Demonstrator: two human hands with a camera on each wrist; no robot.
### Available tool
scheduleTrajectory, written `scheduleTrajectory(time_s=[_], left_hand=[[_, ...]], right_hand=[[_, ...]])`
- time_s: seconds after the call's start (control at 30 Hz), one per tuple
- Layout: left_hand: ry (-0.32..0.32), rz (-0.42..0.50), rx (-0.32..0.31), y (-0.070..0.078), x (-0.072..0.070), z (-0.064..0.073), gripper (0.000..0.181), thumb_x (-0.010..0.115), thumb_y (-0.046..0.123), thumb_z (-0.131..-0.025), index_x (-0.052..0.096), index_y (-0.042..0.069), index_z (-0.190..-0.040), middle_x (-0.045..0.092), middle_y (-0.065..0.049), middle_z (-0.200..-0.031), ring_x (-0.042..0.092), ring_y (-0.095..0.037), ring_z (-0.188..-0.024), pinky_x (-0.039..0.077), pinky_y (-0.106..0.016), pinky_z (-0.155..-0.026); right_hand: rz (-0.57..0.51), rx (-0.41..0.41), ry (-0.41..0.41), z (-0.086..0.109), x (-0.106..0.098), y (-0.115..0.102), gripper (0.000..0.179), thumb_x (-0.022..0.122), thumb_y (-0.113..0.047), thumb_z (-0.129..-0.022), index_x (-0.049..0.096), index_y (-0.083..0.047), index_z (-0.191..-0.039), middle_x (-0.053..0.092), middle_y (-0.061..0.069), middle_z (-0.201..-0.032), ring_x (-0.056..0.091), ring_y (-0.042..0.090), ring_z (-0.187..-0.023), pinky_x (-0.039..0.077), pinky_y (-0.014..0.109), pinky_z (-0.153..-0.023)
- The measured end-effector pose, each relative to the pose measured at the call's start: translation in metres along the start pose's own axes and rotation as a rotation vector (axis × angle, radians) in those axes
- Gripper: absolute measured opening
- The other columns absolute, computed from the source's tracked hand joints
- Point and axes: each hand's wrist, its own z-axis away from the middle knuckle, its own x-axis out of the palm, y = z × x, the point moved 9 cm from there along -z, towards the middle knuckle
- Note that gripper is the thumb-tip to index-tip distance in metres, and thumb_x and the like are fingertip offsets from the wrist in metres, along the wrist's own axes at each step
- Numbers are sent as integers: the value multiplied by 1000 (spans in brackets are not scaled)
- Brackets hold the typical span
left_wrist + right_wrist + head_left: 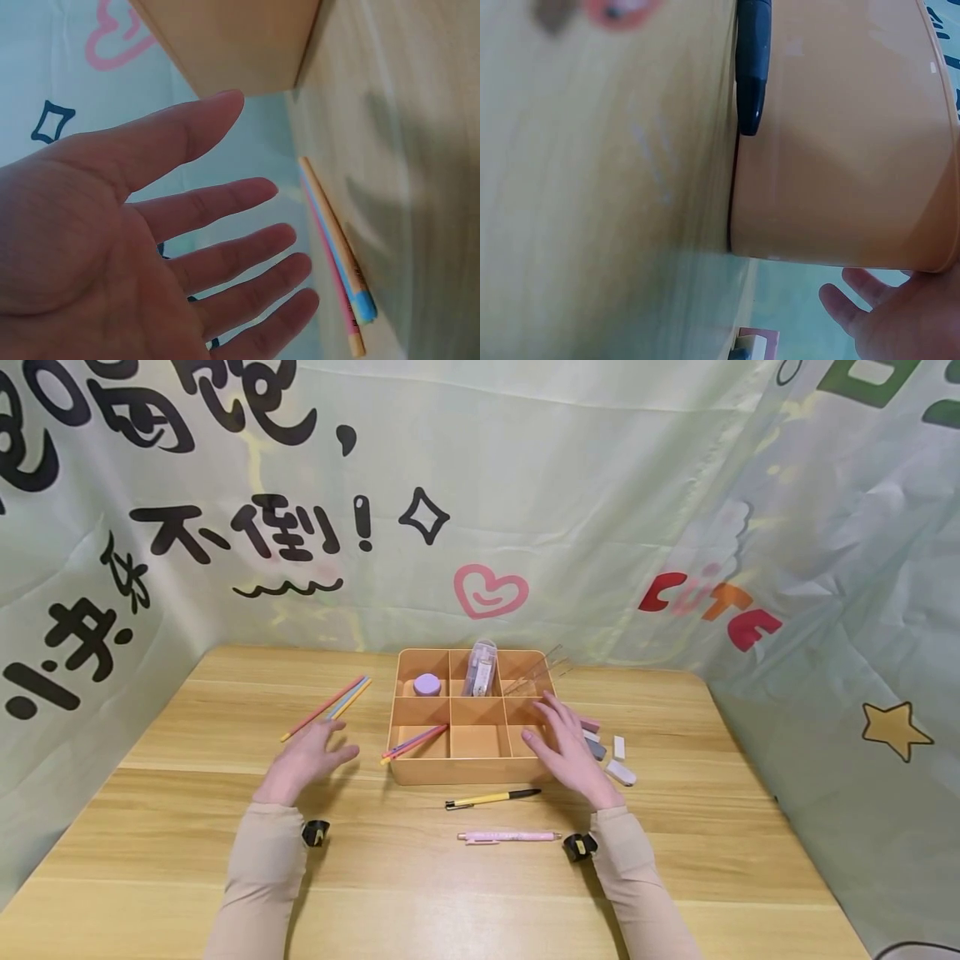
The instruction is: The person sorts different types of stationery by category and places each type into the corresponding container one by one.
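Observation:
My left hand (303, 760) hovers at the left of the table, fingers spread and apart from everything. Just beyond it lie several coloured pencils (348, 697), seen also under the fingers in the left wrist view. A tan box (465, 772) with several compartments stands at the middle. Over its right front corner is my right hand (568, 752), fingers extended and holding nothing visible; whether it touches the rim I cannot tell. Inside the box are coloured pencils (420, 739) leaning over the front-left wall, a purple round item (427, 684), a clear-purple case (481, 668) and thin transparent pieces (534, 672).
In front of the box lie a yellow-and-black pen (491, 798) and a pink pen (510, 837). Right of it are several small blocks that look like erasers (621, 772). A printed cloth (585, 527) hangs behind and beside the table (390, 893).

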Motion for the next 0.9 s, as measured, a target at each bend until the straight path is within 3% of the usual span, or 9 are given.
scheduleTrajectory(time_s=[0.4,0.7,0.9], left_hand=[[-21,-38,-35,-13,6,-4,71,60,35,-100,34,-6,-152,29,-36,-156,28,-56,-144,32,-73,-110],[-22,-57,-43,-15,7,-5,72,60,35,-99,34,-6,-152,31,-35,-156,30,-56,-143,33,-72,-111],[-29,-54,-44,-16,10,-5,72,60,35,-100,33,-6,-153,25,-38,-157,27,-57,-144,30,-74,-111]], right_hand=[[7,-5,-2,0,0,0,62,55,-40,-102,39,-10,-153,18,15,-169,14,44,-155,19,71,-119],[7,-2,4,1,0,-1,61,55,-39,-102,40,-9,-153,18,14,-169,14,43,-155,20,70,-120],[11,-4,3,0,0,-1,62,55,-39,-102,39,-8,-153,18,15,-169,13,42,-155,19,71,-119]])
